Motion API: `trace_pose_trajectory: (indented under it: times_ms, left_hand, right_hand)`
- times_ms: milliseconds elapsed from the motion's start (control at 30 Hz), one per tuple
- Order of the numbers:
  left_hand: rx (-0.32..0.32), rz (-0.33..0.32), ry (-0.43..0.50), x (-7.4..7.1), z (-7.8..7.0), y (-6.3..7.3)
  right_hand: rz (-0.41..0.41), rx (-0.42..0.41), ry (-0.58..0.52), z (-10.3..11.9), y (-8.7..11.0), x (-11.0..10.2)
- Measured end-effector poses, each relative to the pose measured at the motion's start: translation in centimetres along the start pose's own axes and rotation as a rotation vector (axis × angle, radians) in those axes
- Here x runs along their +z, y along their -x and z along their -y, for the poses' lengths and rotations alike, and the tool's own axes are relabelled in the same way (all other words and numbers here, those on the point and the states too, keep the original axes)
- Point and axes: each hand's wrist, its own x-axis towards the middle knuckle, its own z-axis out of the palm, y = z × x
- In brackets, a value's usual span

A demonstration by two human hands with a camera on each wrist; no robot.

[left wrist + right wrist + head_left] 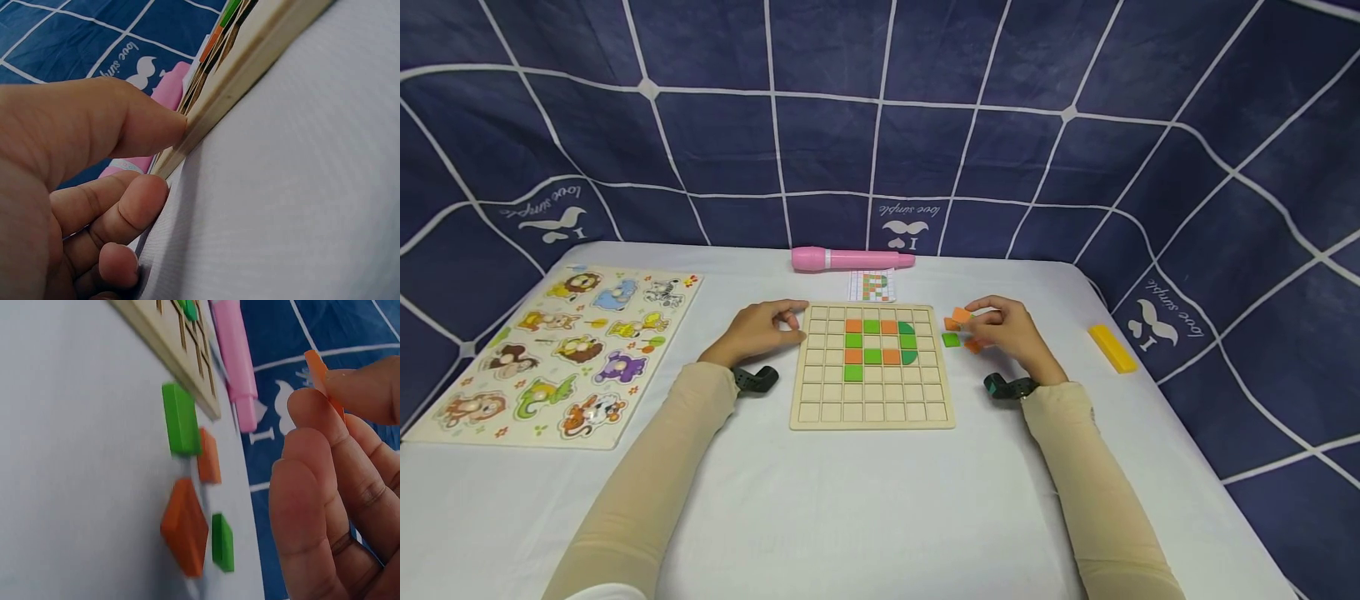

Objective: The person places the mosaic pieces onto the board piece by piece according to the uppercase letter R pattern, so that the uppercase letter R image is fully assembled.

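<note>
Several orange, light-green and dark-green tiles form a letter-like pattern on a square wooden grid board [874, 408]. At the board's upper left corner, my left hand [762, 332] rests its thumb against the side edge, the other fingers loosely bent beside it. To the right of the board, my right hand [1009, 332] pinches an orange tile [317, 370] between thumb and index finger, raised above the loose pieces. Below it on the cloth lie a green square tile [181, 419], an orange tile [185, 526], a second orange tile [210, 456] and another green one [222, 542].
A small pattern card [873, 286] lies behind the board, with a pink microphone-shaped object [853, 260] past it. An animal puzzle board [561, 354] is at far left, a yellow block [1112, 348] at far right. Dark blue cloth [820, 142] hangs around the white table.
</note>
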Motion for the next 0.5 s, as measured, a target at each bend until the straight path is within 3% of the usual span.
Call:
trace_pose_trajectory:
  times_ms: [500]
  left_hand:
    - [-0.006,-0.001,0.006,0.0,0.0,0.0]
  right_hand:
    - [0.161,0.006,-0.100,2.0,0.1,3.4]
